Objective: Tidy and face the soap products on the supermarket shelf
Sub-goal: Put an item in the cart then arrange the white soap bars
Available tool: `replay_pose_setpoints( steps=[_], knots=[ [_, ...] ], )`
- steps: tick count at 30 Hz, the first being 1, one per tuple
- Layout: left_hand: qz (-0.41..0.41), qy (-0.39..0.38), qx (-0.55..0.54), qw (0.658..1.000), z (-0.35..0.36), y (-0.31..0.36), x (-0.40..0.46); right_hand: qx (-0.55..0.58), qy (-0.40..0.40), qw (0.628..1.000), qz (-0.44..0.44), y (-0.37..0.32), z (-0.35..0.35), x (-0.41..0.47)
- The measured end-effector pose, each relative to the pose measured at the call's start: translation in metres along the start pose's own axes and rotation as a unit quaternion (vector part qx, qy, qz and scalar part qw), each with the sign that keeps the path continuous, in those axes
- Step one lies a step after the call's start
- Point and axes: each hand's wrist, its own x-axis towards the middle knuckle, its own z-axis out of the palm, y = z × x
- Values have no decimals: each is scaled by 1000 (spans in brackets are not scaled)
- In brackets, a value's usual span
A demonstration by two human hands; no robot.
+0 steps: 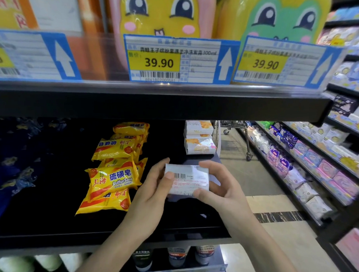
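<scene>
White-wrapped soap bar (pixel 187 180), barcode side up, is held between the left hand (pixel 150 191) and right hand (pixel 216 188) above the black shelf's (pixel 55 236) front edge, beside yellow sulfur soap packets (pixel 112 179)

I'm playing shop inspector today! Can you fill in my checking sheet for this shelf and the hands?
Surface: black shelf, dark toward the back.
Job's things: white soap pack held barcode side up; yellow sulfur soaps in a messy pile; white soap stack behind.
Clutter: blue packets, left, blurry.
Hands: left hand and right hand both grip the white pack with their fingers.
Cables: nothing seen.
Surroundings: price tags above, trolley in the aisle.
</scene>
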Motion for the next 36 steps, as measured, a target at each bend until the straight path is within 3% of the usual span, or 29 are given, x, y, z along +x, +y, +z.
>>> replay_pose_setpoints(
  steps=[4, 8, 14, 20, 31, 36],
  knots=[
    [11, -24, -17, 999, -3, 2, -4, 46, 23, 998, 24, 0, -1, 2],
    [44, -64, 53, 996, -3, 4, -6, 80, 47, 994, 52, -3, 0, 4],
    [87, -41, 48, 994, 0, 3, -5, 68, 62, 992, 82, -9, 3, 6],
    [71, -35, 21, 997, -2, 2, -4, 25, 72, 994, 72, -13, 14, 7],
    [40, -22, -37, 998, -1, -1, 0, -38, 87, 995, 10, -10, 21, 0],
    [24, -1, -95, 995, -2, -2, 1, -118, 95, 981, -123, -7, 28, -10]
  ],
)
